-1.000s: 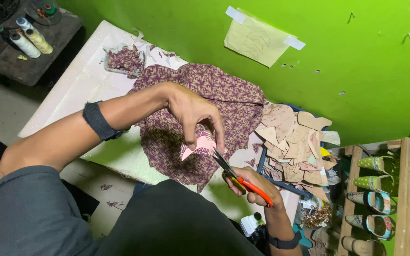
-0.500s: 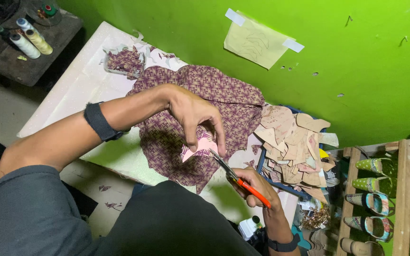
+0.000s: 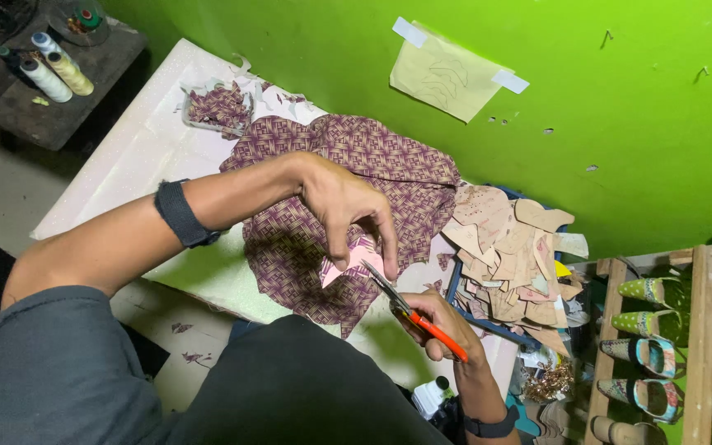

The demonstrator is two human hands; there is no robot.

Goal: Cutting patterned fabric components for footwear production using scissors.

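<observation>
Since the earlier pictures almost nothing is changed: the small pink-backed fabric piece (image 3: pixel 354 257) is kept pinched in the left hand (image 3: pixel 341 202) above the patterned purple cloth (image 3: pixel 348 177) on the table (image 3: pixel 138 156), so the trimming is judged to be under way. The right hand (image 3: pixel 438 323) is clamped on the orange-handled scissors (image 3: pixel 414 311), whose blades are held at the piece's edge. Beside them a heap of tan paper patterns (image 3: pixel 508 247) is seen, with thread spools (image 3: pixel 55 74) well apart, and nothing is standing in the way.

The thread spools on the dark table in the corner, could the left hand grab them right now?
Probably not. The left hand is pinching a pink piece over the purple cloth, and the thread spools stand far across the white table on a separate dark table.
</observation>
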